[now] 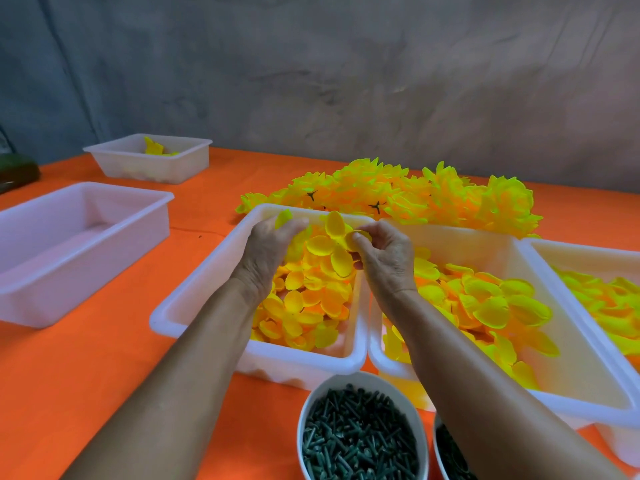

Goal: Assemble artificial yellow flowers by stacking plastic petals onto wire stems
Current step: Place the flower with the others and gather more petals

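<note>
We can't read any label or writing. Our left hand (268, 252) curls round yellow petals (304, 299) over the white tray (194, 292) holding them; our right hand (384, 261) pinches a petal cluster (334, 245) just beside it. Next tray (498, 244) and far-right tray (540, 251) hold more petals. White bowl (346, 379) w/ dark green stem pieces (360, 438) sits nearest us. Finished flowers (398, 195) lie on the orange bench (86, 368) behind.
</note>
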